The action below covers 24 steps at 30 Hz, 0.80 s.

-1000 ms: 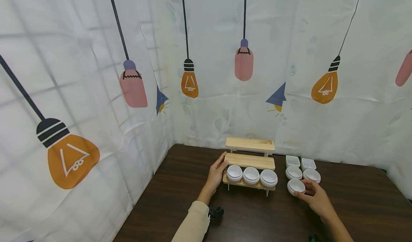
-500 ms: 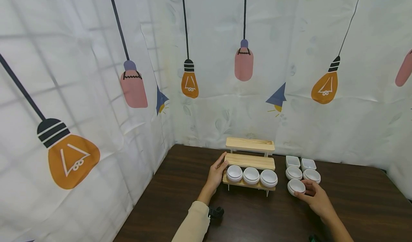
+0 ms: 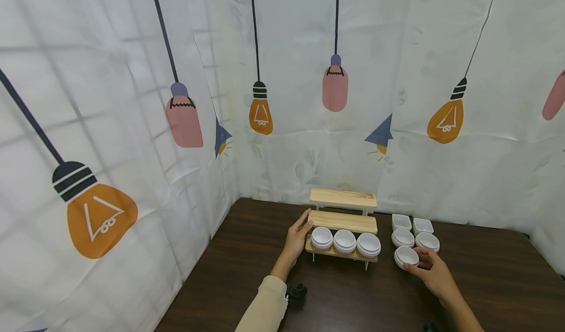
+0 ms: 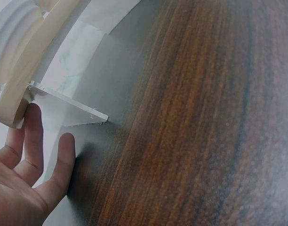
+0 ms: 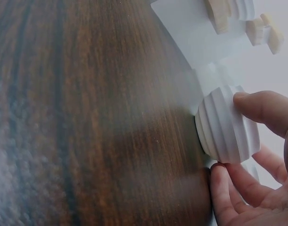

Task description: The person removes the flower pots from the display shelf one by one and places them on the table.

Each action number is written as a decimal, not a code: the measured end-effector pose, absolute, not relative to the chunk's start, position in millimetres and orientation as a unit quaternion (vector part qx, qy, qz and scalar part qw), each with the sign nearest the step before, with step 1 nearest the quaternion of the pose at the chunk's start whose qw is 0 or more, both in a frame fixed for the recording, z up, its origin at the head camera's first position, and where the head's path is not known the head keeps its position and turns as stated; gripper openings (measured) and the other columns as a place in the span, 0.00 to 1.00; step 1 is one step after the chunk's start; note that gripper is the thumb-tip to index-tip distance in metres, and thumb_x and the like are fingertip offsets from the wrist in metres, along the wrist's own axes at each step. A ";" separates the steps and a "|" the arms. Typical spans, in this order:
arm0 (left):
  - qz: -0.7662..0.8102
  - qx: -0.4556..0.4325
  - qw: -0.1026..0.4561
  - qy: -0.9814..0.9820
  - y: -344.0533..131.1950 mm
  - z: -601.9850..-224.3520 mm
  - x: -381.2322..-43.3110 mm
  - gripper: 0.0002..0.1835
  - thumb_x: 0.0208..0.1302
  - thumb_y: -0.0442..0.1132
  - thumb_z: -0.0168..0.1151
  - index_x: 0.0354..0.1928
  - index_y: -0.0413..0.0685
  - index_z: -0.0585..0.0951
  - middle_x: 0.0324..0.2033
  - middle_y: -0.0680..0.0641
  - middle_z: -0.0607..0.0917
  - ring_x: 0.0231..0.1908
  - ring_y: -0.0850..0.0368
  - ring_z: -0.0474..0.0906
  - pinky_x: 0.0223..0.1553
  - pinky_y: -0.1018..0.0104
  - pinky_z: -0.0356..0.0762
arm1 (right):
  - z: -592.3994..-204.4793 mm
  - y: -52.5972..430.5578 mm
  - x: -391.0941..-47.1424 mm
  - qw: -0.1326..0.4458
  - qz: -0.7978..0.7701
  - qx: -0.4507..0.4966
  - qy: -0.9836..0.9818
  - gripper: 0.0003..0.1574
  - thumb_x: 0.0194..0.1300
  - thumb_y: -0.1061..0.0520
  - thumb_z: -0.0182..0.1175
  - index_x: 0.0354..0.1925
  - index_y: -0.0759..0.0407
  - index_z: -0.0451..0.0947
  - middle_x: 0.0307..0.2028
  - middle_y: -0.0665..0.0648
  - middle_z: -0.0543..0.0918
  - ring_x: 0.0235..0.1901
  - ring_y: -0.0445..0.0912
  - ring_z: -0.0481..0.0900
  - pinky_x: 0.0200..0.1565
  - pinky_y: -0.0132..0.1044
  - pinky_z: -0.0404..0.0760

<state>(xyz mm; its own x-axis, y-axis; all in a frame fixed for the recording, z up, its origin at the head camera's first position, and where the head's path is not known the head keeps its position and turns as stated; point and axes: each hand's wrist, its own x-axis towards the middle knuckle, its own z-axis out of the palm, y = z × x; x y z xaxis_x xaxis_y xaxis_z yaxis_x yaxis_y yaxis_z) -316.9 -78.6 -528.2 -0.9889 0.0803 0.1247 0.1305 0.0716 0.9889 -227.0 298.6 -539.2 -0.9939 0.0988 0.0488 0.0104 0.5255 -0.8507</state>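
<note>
A three-step wooden stand (image 3: 342, 220) with pale boards and thin white legs stands near the back of the table. Its left end is held by my left hand (image 3: 293, 241), thumb toward the front. In the left wrist view, fingertips meet the rounded end of a board (image 4: 22, 77). Three white round bowls (image 3: 344, 240) line the lowest step; the upper two steps bear nothing. Right of the stand, my right hand (image 3: 434, 272) pinches a white ridged bowl (image 3: 406, 255) between thumb and fingers. The right wrist view shows this bowl (image 5: 224, 125) upright, low over the table.
Behind the pinched bowl are two more round bowls (image 3: 402, 237) and two square white dishes (image 3: 401, 221). The dark wooden table (image 3: 353, 297) meets a printed curtain (image 3: 300, 165) at its back and left. A black strap (image 3: 296, 292) is on the left wrist.
</note>
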 end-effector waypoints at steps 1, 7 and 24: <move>-0.677 -0.073 0.018 -0.732 -78.8 -528.5 -317.1 0.28 0.77 0.55 0.56 0.76 0.64 0.69 0.66 0.46 0.80 0.61 0.51 0.77 0.68 0.46 0.69 | -538.7 298.2 -226.6 0.044 0.487 -0.032 -0.872 0.39 0.63 0.56 0.73 0.64 0.71 0.67 0.57 0.76 0.79 0.39 0.26 0.74 0.38 0.30 0.79; -0.671 -0.077 0.019 -0.737 -79.1 -530.4 -318.9 0.30 0.77 0.55 0.55 0.77 0.59 0.68 0.65 0.44 0.81 0.58 0.54 0.77 0.66 0.48 0.71 | -536.9 298.4 -225.8 0.033 0.484 -0.038 -0.874 0.40 0.64 0.55 0.72 0.65 0.72 0.66 0.59 0.78 0.77 0.39 0.25 0.73 0.39 0.29 0.79; -0.679 -0.082 0.010 -0.729 -80.3 -496.2 -297.7 0.27 0.79 0.44 0.55 0.76 0.51 0.68 0.60 0.40 0.83 0.56 0.54 0.78 0.65 0.48 0.72 | -511.7 295.6 -215.9 0.065 0.450 -0.069 -0.888 0.42 0.68 0.44 0.69 0.66 0.70 0.66 0.62 0.73 0.75 0.43 0.24 0.70 0.40 0.21 0.73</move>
<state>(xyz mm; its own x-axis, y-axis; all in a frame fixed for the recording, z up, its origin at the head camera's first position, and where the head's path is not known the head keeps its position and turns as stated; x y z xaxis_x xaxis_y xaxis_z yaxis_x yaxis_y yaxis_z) -297.7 -80.3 -496.2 -0.9864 0.1057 0.1255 0.1328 0.0644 0.9891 -215.9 295.6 -511.7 -0.9821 0.1811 0.0524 0.0650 0.5860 -0.8077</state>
